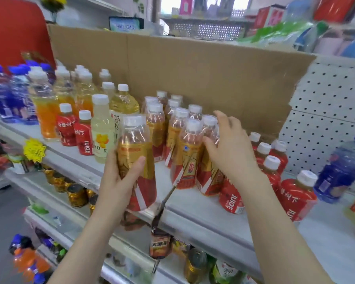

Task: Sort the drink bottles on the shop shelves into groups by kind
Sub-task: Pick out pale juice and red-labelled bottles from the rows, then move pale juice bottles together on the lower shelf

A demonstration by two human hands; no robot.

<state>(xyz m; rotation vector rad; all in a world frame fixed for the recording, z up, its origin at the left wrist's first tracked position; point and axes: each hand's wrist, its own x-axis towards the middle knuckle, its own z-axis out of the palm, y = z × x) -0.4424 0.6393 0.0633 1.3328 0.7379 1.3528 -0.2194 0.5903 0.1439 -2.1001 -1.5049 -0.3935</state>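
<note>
Head view: your left hand (119, 181) grips gold-label drink bottle (136, 144), fingers curled round label, just left of gold-label bottle cluster (186, 152) on shelf (203, 218). Your right hand (230, 146) touches cluster's right side, fingers spread. Red juice bottles (297, 198) right of cluster.

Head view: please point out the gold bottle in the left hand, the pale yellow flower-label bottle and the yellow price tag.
gold bottle (133, 147), head view, gold label.
pale yellow bottle (101, 140), head view, flower label.
yellow price tag (34, 150), head view, its middle.
</note>
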